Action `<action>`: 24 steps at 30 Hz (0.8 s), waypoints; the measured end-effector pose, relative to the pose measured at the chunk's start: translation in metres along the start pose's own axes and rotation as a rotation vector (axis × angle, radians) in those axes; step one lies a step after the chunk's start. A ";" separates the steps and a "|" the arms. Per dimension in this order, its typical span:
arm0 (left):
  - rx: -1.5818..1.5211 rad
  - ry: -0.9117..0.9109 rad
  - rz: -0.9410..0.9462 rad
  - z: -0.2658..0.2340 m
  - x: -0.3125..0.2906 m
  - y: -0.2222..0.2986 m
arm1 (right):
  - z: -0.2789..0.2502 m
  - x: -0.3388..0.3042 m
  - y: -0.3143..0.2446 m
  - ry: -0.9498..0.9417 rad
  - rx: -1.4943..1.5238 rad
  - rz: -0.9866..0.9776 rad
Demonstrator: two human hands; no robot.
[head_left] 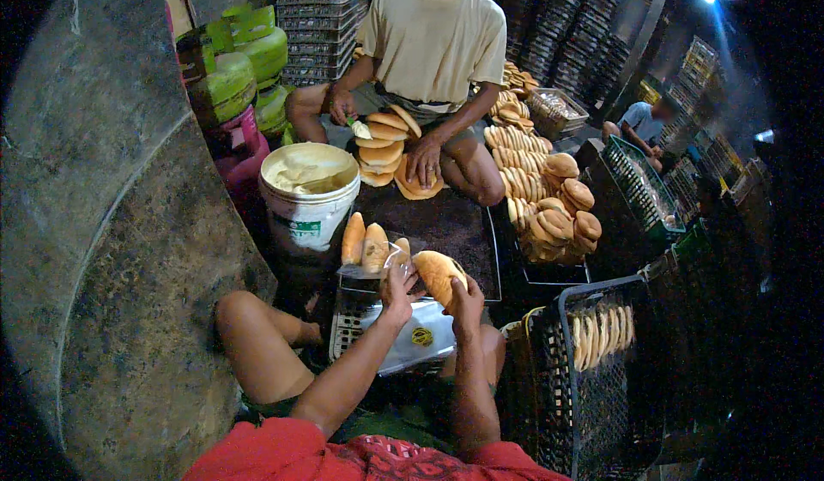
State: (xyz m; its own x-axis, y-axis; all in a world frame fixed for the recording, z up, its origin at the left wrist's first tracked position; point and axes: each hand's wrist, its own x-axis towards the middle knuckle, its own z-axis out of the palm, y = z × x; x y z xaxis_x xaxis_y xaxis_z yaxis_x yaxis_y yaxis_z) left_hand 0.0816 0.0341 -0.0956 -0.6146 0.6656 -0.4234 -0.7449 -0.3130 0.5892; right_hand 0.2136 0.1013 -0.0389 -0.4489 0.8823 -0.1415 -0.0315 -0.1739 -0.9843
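Observation:
In my right hand [466, 305] is a golden-brown bread bun [439, 275], folded over and tilted. My left hand [397, 290] is just left of it, its fingers closed on a thin clear plastic bag [394, 256]. Behind that hand, a few oblong bread rolls [375, 248] stand at the near edge of the dark tray [438, 223]; clear plastic covers their lower ends. Below my hands, a stack of clear plastic bags [402, 350] lies on a crate [345, 331]. A bunch of yellow rubber bands [421, 336] rests on the bags.
A white bucket of pale cream [311, 206] stands left of the tray. Across it, a person [433, 43] holds a cream-loaded spreader beside stacked buns [381, 151]. Rows of buns [519, 159] fill the right side. A black crate [562, 378] with bread stands at my right.

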 end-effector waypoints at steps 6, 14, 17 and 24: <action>0.227 0.007 0.048 -0.013 -0.018 0.015 | -0.010 -0.015 -0.006 -0.192 0.073 0.194; 0.154 0.133 0.150 -0.029 -0.020 0.043 | 0.002 -0.040 -0.002 -0.270 0.132 -0.023; 0.069 0.141 -0.055 -0.019 -0.025 0.040 | 0.013 -0.035 0.008 -0.169 0.157 0.008; 0.184 -0.154 -0.014 -0.003 -0.049 0.048 | 0.016 -0.034 0.019 -0.125 0.204 -0.041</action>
State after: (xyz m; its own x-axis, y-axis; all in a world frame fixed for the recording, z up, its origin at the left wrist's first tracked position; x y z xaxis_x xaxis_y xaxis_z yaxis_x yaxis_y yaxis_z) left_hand 0.0750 -0.0154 -0.0486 -0.5471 0.7687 -0.3313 -0.6848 -0.1834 0.7053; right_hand 0.2141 0.0610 -0.0507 -0.5498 0.8319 -0.0754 -0.2263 -0.2353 -0.9452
